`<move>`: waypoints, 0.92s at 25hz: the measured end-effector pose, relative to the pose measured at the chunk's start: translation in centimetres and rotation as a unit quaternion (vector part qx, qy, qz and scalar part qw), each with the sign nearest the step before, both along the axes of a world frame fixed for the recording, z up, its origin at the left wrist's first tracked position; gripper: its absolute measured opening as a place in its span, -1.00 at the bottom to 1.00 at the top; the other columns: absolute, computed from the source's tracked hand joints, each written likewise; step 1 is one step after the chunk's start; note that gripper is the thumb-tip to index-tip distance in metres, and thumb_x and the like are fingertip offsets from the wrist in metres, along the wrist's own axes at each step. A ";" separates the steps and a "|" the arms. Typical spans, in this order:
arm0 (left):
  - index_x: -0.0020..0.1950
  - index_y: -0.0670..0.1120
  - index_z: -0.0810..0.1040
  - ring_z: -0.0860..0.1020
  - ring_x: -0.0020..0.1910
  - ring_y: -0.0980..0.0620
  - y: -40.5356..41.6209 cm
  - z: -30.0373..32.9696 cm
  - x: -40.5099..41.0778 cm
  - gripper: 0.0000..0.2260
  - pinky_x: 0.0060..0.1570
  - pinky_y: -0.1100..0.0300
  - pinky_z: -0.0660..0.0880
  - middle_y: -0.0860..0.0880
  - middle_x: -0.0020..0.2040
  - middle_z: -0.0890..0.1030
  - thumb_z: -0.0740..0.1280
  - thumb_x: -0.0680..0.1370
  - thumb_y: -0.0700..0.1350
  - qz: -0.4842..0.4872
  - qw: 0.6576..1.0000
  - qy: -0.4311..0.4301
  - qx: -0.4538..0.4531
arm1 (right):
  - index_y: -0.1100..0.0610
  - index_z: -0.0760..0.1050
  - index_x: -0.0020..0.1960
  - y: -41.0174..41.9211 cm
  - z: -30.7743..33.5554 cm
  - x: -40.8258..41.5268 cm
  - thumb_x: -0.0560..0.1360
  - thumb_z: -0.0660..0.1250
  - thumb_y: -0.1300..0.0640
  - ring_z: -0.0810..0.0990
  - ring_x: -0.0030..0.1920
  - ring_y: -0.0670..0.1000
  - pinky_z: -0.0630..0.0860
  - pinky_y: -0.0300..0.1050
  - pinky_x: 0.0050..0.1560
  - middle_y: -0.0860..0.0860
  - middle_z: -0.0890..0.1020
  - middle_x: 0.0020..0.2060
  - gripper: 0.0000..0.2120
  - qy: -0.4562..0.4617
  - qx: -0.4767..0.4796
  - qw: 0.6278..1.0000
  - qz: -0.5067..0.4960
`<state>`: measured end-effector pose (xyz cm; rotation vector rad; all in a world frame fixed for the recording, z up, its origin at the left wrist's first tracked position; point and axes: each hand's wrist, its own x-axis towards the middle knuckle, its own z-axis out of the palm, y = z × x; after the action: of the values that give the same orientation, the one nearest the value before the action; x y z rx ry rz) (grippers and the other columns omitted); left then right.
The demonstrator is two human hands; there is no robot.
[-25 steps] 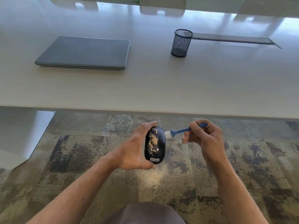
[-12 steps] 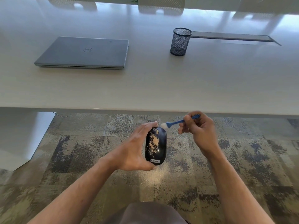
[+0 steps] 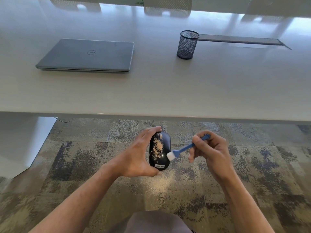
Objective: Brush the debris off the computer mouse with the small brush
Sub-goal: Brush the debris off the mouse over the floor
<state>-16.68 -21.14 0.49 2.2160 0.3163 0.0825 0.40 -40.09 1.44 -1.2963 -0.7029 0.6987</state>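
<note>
Fingers (image 3: 196, 142) of the right hand (image 3: 209, 152) pinch the small brush (image 3: 183, 149); left hand (image 3: 139, 155) grips the computer mouse (image 3: 159, 151).
White bristles touch the mouse's lower right edge. Debris (image 3: 157, 147) covers its left half, held above carpet (image 3: 84, 157), below the tabletop (image 3: 168, 88).

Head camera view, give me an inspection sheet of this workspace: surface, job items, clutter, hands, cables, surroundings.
Surface: pale grey table, bare along its near edge.
Job's things: glossy black computer mouse held over the floor, tan debris on its left half; small blue-handled brush with white bristles, bristles at the mouse's right side.
Clutter: closed grey laptop; black mesh pen cup, contents not visible.
Grippers: left hand grips the mouse; right hand pinches the brush handle.
Cables: one thin cable under the table's left end.
Surroundings: mottled carpet with fallen tan crumbs; chair backs beyond the table.
</note>
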 end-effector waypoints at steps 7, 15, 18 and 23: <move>0.58 0.07 0.05 0.19 0.39 0.27 -0.5 0.0 -0.1 0.07 0.24 0.62 0.10 0.27 0.40 0.17 0.62 0.24 0.05 -0.015 1.000 0.008 0.010 | 0.21 0.52 -0.06 2.2 -1.0 1.7 0.62 0.29 0.21 0.65 -0.40 0.03 0.64 -0.08 -0.31 0.04 0.66 -0.37 -0.89 -0.014 -0.053 0.992 -0.113; 0.60 0.04 0.03 0.17 0.47 0.17 -0.6 0.4 -0.7 0.08 0.44 0.26 0.14 0.13 0.51 0.17 0.64 0.25 0.02 0.010 1.000 0.016 0.002 | 0.15 0.58 -0.12 2.7 -0.7 1.1 0.65 0.29 0.22 0.63 -0.42 0.06 0.64 -0.04 -0.33 0.07 0.66 -0.37 -0.81 0.024 -0.023 0.994 -0.108; 0.60 -0.01 0.03 0.18 0.42 0.23 -0.4 0.4 -0.7 0.08 0.41 0.33 0.12 0.11 0.49 0.19 0.63 0.26 0.00 0.012 1.000 0.018 -0.001 | 0.11 0.62 -0.17 1.9 -0.1 -0.3 0.53 0.40 0.07 0.62 -0.47 0.07 0.63 -0.06 -0.38 0.10 0.65 -0.40 -0.85 0.017 -0.008 1.000 -0.019; 0.60 0.00 0.03 0.19 0.42 0.23 -0.4 0.5 -0.5 0.08 0.38 0.41 0.11 0.17 0.45 0.19 0.64 0.26 -0.02 0.013 1.000 0.015 0.002 | 0.25 0.57 -0.12 1.9 -0.1 -1.2 0.53 0.40 0.10 0.64 -0.46 0.11 0.64 -0.07 -0.38 0.15 0.66 -0.40 -0.81 -0.018 -0.020 0.999 0.022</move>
<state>-17.20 -21.50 0.95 2.2185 0.3613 0.0626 -0.80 -38.16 1.30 -1.3363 -0.7513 0.7296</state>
